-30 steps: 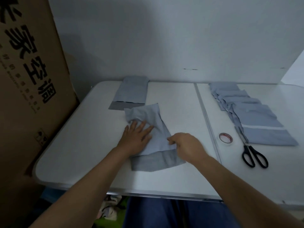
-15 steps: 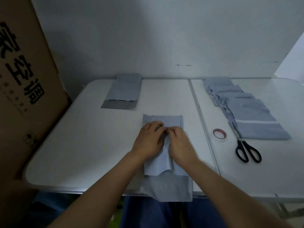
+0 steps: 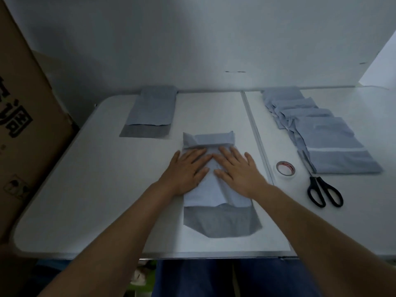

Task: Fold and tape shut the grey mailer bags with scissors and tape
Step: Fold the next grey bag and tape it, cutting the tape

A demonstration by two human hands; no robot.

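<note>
I press both palms on the grey mailer bag [image 3: 214, 189] lying just left of the table seam [image 3: 255, 133], my left hand [image 3: 186, 170] and right hand [image 3: 237, 170] flat, fingers straight and spread, gripping nothing; its far end is folded over, its dark flap near me still open, no tape on it that I can see; the tape roll [image 3: 286, 168] and scissors [image 3: 323, 189] lie untouched right of the seam, beside a pile of bags [image 3: 321, 136]; one bag [image 3: 150, 112] sits far left of the seam, whether finished I cannot tell; I judge most work remains.
</note>
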